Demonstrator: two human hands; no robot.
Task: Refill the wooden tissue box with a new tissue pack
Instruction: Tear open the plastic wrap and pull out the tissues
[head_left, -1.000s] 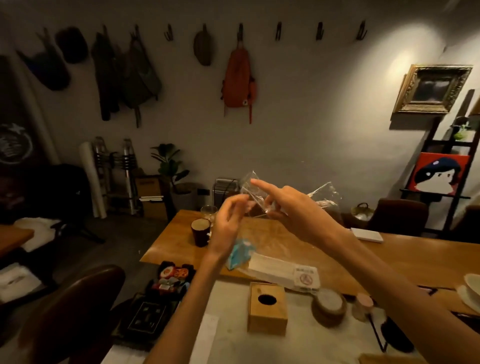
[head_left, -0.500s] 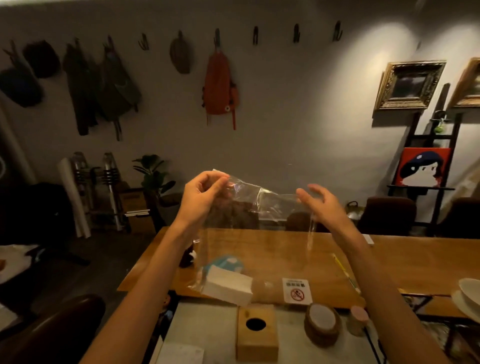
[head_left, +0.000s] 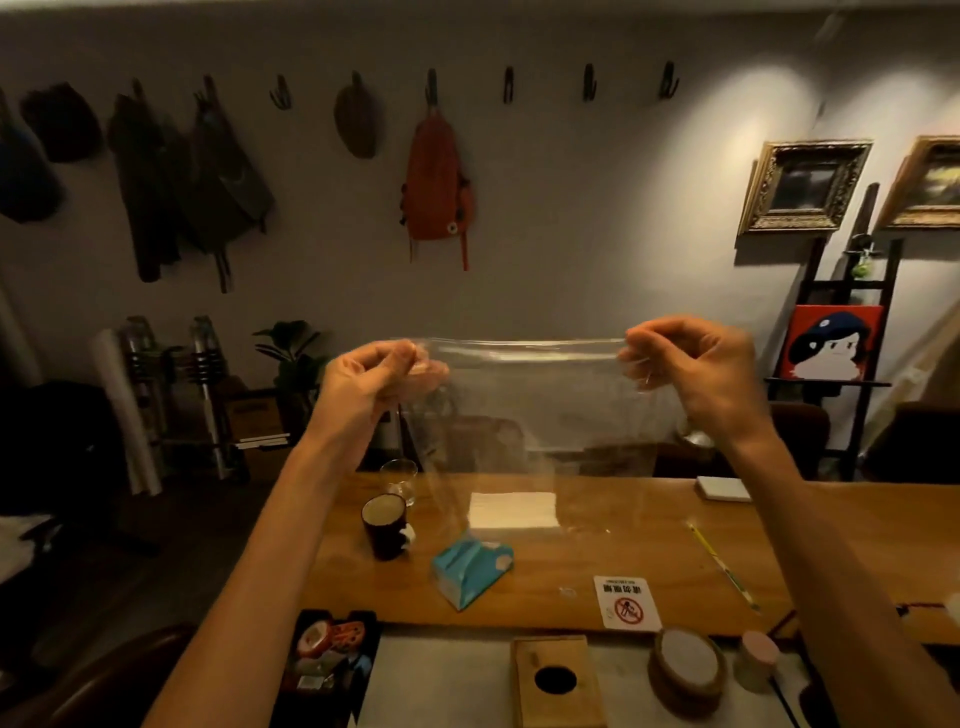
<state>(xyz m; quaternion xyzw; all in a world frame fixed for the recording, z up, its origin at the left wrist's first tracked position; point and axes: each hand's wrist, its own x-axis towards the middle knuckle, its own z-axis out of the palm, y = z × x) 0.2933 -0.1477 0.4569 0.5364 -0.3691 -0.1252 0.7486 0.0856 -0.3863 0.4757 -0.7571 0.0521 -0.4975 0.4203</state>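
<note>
Clear plastic wrapper (head_left: 524, 395) being held stretched above the table (head_left: 649, 535), pinched by left hand (head_left: 371, 384) and right hand (head_left: 701, 374), white tissue stack (head_left: 513, 510) lying below, wooden tissue box (head_left: 556, 680) nearest.

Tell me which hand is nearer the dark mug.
Left. The left hand is raised almost straight above the mug; the right hand is raised far off to its right.

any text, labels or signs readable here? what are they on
Small white card on the wooden table: a line of characters, upside down and too blurred to read, above a red prohibition circle.
Teal tissue pack: no legible print.
Wooden tissue box: a faint mark by the hole, unreadable.
Cardboard box by the ladder: print too dark to read.
</note>
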